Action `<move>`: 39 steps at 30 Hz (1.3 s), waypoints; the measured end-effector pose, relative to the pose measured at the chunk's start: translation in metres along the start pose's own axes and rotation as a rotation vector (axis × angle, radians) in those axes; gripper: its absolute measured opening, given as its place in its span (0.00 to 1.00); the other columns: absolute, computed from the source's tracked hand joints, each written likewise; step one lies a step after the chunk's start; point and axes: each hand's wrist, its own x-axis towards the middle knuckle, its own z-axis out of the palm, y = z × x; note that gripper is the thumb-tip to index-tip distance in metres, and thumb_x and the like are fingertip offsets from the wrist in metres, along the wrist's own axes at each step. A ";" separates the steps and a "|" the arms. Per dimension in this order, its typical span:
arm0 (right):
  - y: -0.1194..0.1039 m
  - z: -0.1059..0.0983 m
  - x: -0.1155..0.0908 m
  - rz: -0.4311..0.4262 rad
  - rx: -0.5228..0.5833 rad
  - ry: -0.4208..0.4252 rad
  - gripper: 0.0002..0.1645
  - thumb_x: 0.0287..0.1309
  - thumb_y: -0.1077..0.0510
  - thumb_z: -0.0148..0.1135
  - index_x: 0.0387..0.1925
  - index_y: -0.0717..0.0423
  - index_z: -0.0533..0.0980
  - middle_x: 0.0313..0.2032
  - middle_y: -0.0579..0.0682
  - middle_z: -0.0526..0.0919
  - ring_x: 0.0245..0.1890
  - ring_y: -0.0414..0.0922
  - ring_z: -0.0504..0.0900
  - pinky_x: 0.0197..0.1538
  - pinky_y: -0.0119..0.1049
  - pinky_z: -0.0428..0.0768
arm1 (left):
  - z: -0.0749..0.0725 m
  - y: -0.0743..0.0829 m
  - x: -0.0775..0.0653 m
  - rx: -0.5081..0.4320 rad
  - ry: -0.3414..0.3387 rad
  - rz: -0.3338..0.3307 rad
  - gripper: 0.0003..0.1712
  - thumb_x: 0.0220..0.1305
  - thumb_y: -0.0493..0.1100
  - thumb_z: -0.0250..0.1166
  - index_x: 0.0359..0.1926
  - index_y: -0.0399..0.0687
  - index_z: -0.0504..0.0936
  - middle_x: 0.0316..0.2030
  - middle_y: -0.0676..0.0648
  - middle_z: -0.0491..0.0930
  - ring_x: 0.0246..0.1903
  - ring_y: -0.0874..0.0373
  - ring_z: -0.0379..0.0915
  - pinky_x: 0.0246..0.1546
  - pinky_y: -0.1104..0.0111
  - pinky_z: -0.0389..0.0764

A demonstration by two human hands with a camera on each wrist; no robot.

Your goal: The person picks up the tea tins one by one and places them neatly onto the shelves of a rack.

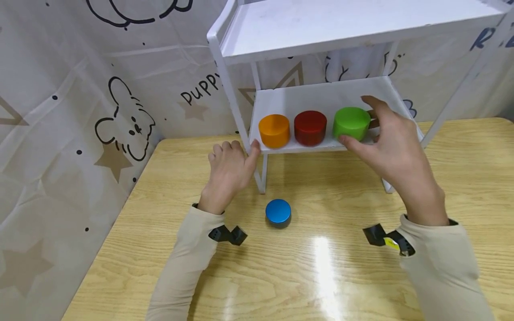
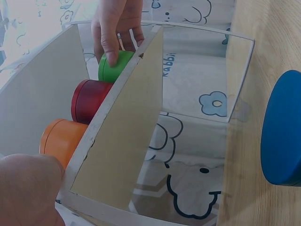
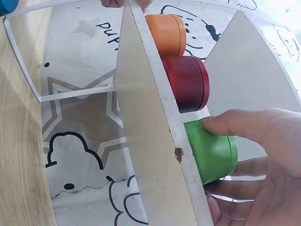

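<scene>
A green round lidded tin [image 1: 351,124] stands toward the right of the white rack's lower shelf [image 1: 321,96]. My right hand [image 1: 397,147] holds it, thumb on its near side and fingers around its far right side. To its left stand a red tin [image 1: 310,128] and an orange tin [image 1: 274,131], in a row along the front edge. My left hand [image 1: 230,171] grips the shelf's front left corner, with the thumb on top beside the orange tin; its other fingers are partly hidden in the left wrist view. A blue tin [image 1: 278,212] sits on the table below.
The rack's upper shelf [image 1: 353,22] overhangs the lower one. Its thin white legs stand on the wooden table [image 1: 313,276]. A printed cloth [image 1: 64,147] hangs behind and to the left.
</scene>
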 end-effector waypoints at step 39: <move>-0.004 -0.005 -0.005 0.019 -0.038 0.011 0.47 0.54 0.52 0.68 0.70 0.59 0.58 0.52 0.67 0.75 0.46 0.63 0.77 0.40 0.55 0.76 | 0.001 -0.001 -0.001 -0.009 0.005 0.011 0.37 0.71 0.64 0.30 0.33 0.36 0.70 0.32 0.38 0.67 0.35 0.41 0.59 0.37 0.55 0.59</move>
